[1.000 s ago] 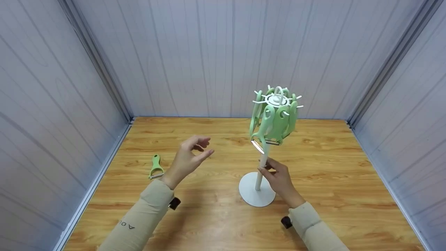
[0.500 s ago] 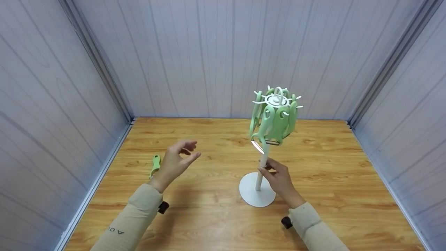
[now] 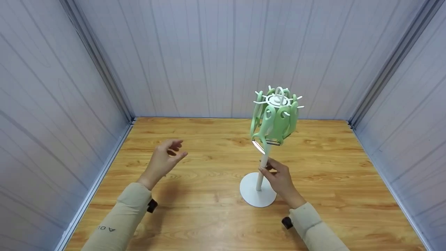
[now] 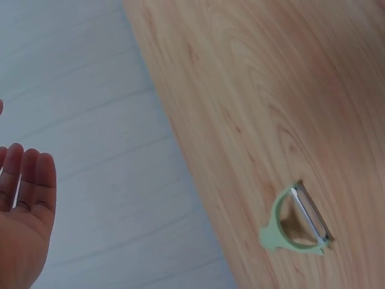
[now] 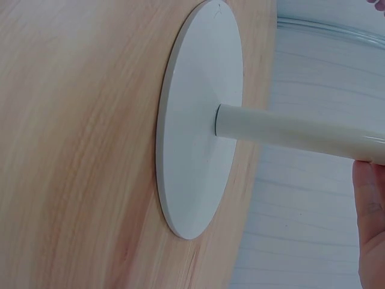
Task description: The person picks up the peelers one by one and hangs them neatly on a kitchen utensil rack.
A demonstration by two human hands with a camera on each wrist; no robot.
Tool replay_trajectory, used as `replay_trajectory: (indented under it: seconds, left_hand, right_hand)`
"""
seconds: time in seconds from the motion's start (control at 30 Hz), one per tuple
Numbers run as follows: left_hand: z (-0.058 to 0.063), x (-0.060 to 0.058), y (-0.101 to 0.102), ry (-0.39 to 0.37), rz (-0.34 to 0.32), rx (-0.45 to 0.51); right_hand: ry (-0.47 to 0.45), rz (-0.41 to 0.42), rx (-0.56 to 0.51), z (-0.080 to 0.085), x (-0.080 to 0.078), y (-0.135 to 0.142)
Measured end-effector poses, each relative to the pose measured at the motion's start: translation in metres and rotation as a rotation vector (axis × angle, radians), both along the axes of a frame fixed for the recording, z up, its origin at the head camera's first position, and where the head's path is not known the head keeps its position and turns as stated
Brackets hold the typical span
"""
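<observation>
My right hand (image 3: 280, 177) pinches the white pole (image 5: 289, 129) of an upright stand, low down above its round base (image 3: 249, 195). Several green peelers (image 3: 280, 125) hang from the hooks around the stand's top, their metal blades at the lower ends. On the left, my left hand (image 3: 162, 160) hovers above the table with its fingers loosely bent and nothing in them. A green peeler (image 4: 274, 235) lies on the wood below that hand in the left wrist view; in the head view the hand and forearm hide it.
The wooden table (image 3: 209, 209) is bordered by pale panel walls (image 3: 209, 59) at the back and both sides. A white loop (image 3: 279, 92) rises from the top of the stand among the projecting hooks (image 3: 300, 106).
My left hand has moved left, now covering the loose peeler in the head view. My right hand and the stand have stayed in place.
</observation>
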State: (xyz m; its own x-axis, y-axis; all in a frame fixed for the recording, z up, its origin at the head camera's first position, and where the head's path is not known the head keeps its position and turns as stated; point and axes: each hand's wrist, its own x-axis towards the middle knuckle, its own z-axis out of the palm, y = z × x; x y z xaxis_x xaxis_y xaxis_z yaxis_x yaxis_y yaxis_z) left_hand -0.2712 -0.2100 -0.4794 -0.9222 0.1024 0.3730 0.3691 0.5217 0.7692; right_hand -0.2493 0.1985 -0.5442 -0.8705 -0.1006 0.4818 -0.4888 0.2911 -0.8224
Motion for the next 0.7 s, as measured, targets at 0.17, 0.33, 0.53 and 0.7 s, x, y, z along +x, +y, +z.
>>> replay_trajectory:
  seconds: [0.17,0.33,0.53,0.7]
  left_hand:
    - [-0.006,-0.004,-0.014,-0.061,0.026,-0.026]
    - [-0.012,-0.008,-0.027,-0.103,0.056,-0.055]
    - [-0.020,-0.009,-0.039,-0.133,0.078,-0.064]
    - [-0.028,-0.010,-0.049,-0.143,0.095,-0.083]
  right_hand:
    - [-0.014,-0.007,0.017,0.000,-0.001,0.000]
    - [-0.041,-0.014,0.016,0.001,-0.001,0.001]
    - [-0.048,-0.011,0.014,0.002,0.000,0.001]
    - [-0.042,-0.006,0.009,0.002,0.000,0.001]
